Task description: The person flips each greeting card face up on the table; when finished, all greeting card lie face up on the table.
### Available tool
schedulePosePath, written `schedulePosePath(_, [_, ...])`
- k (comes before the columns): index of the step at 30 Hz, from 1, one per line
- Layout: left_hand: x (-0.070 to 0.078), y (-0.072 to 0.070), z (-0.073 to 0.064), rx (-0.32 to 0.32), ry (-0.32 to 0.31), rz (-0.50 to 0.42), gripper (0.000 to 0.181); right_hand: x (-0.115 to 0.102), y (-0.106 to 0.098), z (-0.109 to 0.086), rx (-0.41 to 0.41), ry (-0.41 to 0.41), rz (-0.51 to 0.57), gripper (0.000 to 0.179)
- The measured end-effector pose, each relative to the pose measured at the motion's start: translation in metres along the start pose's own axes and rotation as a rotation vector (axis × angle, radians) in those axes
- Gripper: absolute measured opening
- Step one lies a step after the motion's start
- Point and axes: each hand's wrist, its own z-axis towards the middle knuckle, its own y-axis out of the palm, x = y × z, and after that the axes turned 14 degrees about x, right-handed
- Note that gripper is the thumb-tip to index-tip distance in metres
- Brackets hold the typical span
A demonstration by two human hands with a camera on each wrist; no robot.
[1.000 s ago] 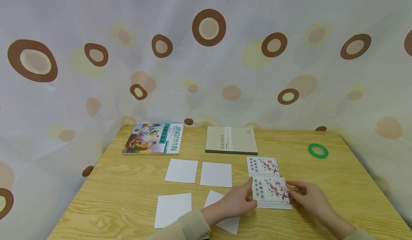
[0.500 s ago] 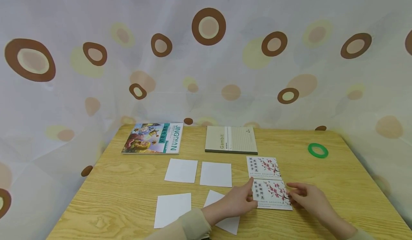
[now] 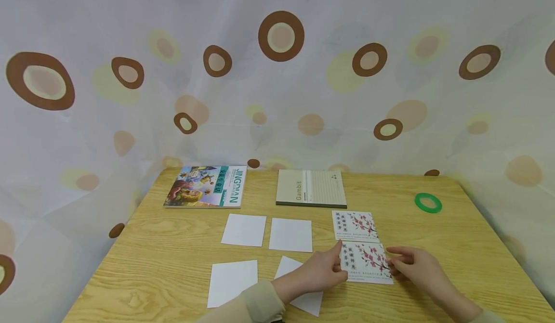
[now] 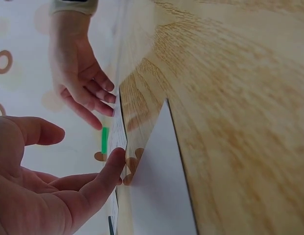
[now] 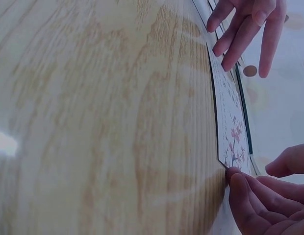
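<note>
White near card [image 3: 363, 260], printed with pink blossom and dark characters: flat on the wood-grain counter [image 3: 143, 270], right of centre, between both hands. Left hand [image 3: 316, 268], pale sleeve at the wrist: fingers apart, tips touching the near card's left edge. Right hand [image 3: 419, 269]: fingers apart, tips at the right edge of the same card. Far card [image 3: 354, 226], same print: just behind the near one, roughly in line with it.

White sheets [image 3: 244, 230], four, blank: two rows, left of the cards; the nearer right one askew, partly hidden under the left forearm. Book [image 3: 205, 187], illustrated cover: back left. Notebook [image 3: 311, 188], beige, marked "Gambit", dark spine facing the front: back centre. Tape [image 3: 428, 209], green ring: lying flat, back right. Curtain [image 3: 243, 116], pale, patterned with brown rings and spots: behind the counter.
</note>
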Motion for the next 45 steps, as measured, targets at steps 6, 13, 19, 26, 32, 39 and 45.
schedulePosePath(6, [0.001,-0.001,-0.001,-0.008,0.005,-0.009,0.078,0.001,-0.001,0.0,-0.004,-0.006,-0.01,0.039])
schedulePosePath(13, [0.0,-0.002,-0.001,-0.001,0.017,0.004,0.076,0.001,-0.001,-0.001,-0.004,-0.005,0.0,0.037])
schedulePosePath(19, [-0.009,-0.008,0.0,0.028,0.018,-0.013,0.075,-0.002,-0.003,-0.002,0.0,-0.06,-0.029,0.039])
schedulePosePath(26, [-0.023,-0.028,-0.002,0.137,-0.045,-0.039,0.073,-0.01,-0.002,0.002,0.025,-0.179,-0.067,0.042])
schedulePosePath(32, [-0.036,-0.051,-0.004,0.23,-0.073,-0.051,0.068,-0.028,0.008,0.008,0.012,-0.229,-0.013,0.046])
schedulePosePath(39, [-0.053,-0.075,-0.012,0.286,-0.135,-0.108,0.069,-0.054,0.027,0.011,-0.001,-0.281,0.025,0.049])
schedulePosePath(45, [-0.065,-0.093,-0.02,0.317,-0.152,-0.115,0.07,-0.071,0.041,0.013,-0.026,-0.28,0.09,0.052])
